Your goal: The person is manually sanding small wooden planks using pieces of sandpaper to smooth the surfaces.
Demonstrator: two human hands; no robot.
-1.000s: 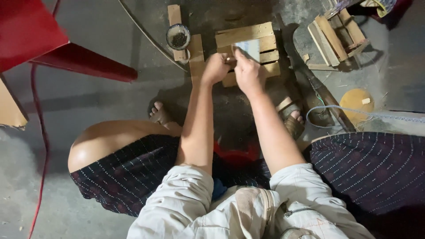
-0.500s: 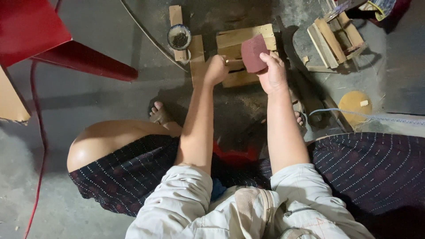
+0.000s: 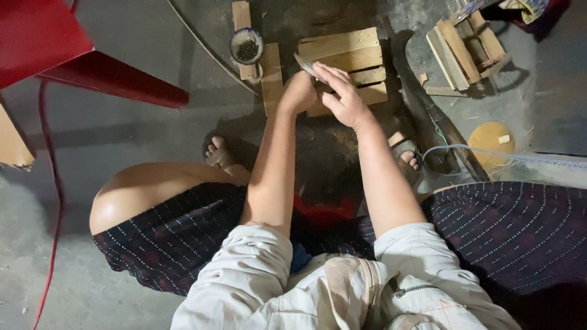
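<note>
A small slatted wooden crate lies on the concrete floor in front of my knees. Both hands meet over its near left corner. My left hand is closed in a fist against a thin dark grey sheet that curls up between the hands. My right hand lies over the sheet with its fingers stretched toward the left hand and pressing on it. Most of the sheet is hidden under the hands.
A small round bowl of dark bits sits on wooden strips left of the crate. A second slatted wooden piece lies at upper right, a round wooden disc at right. Red furniture and a red cord are at left.
The right hand had lifted the sheet, showing its reddish side. It has now come down and the sheet is pressed between both hands at the crate's corner.
</note>
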